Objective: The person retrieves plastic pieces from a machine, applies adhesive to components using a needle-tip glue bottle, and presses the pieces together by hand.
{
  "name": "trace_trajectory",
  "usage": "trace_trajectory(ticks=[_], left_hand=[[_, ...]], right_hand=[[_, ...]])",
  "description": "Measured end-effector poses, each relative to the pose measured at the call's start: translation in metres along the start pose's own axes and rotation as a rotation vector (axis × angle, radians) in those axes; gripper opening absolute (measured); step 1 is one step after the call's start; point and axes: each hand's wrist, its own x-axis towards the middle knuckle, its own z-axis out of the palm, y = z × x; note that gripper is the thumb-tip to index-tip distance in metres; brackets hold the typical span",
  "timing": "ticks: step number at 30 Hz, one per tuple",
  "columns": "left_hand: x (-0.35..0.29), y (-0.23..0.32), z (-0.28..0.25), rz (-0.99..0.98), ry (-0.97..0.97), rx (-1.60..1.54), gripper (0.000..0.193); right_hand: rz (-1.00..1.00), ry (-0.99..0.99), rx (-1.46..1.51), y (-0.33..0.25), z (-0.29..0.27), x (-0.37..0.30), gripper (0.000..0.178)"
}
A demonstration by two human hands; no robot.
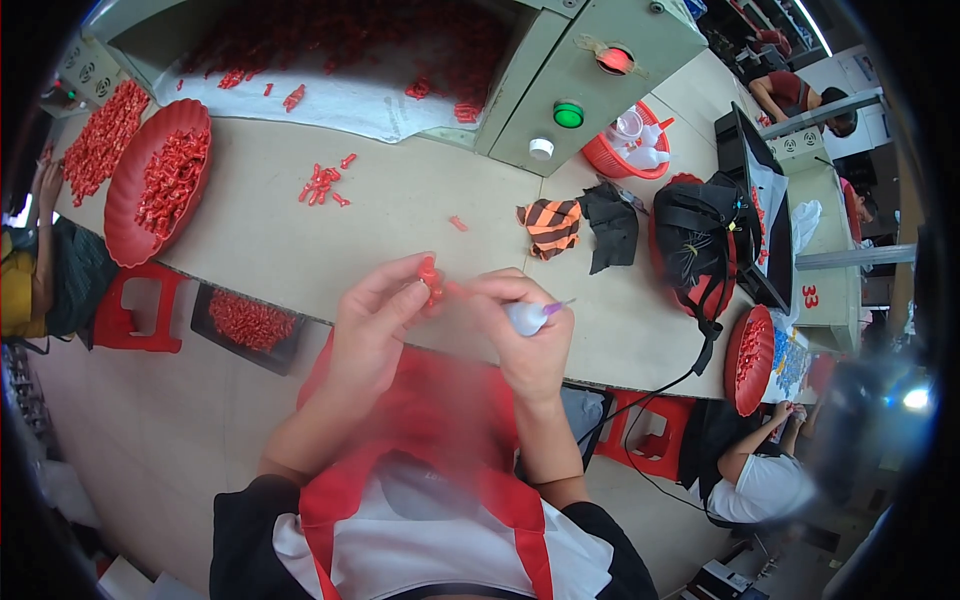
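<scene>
Over the table's near edge, my left hand (372,322) pinches a small red plastic figure-like piece (430,272) between thumb and fingers. Close to its right, my right hand (532,352) is curled around a small whitish squeeze bottle (524,318) with a purple needle tip that points away to the right. At the right fingertips, near the left hand's piece, is another bit of red; blur hides its shape. Beyond my hands lie one loose pinkish-red piece (458,223) and a little heap of red pieces (322,184).
A scalloped red bowl (120,215) of red pieces stands at left. Ahead is a pale green machine (520,120) with lit buttons. To the right are striped cloth (550,226), dark cloth (610,230), a red basket (600,158) and a black backpack (700,235). Other people sit at both sides.
</scene>
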Motion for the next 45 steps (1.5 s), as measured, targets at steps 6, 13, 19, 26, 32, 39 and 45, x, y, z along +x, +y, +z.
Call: trace_trajectory(ticks=[6,13,19,26,32,39,45], left_hand=[[0.0,-0.003,0.0,0.037,0.004,0.03,0.027],[-0.002,-0.002,0.001,0.09,0.01,0.058,0.026],[-0.001,-0.001,0.001,0.172,-0.021,0.143,0.023],[-0.001,0.001,0.001,0.306,-0.097,0.249,0.021],[-0.002,-0.002,0.0,0.382,-0.087,0.365,0.024],[-0.004,-0.003,0.0,0.442,-0.099,0.425,0.023],[-0.005,0.009,0.0,0.303,-0.111,0.367,0.022]], right_hand=[[-0.505,0.06,-0.447,0.008,0.013,0.0,0.019],[-0.665,0.077,-0.602,0.01,0.014,-0.001,0.025],[-0.752,0.058,-0.655,0.008,0.014,-0.001,0.026],[-0.727,0.047,-0.605,0.004,0.013,-0.002,0.029],[-0.729,0.073,-0.564,0.008,0.013,-0.002,0.027],[-0.752,0.075,-0.587,0.009,0.013,-0.004,0.028],[-0.593,0.066,-0.429,0.006,0.01,-0.007,0.02]])
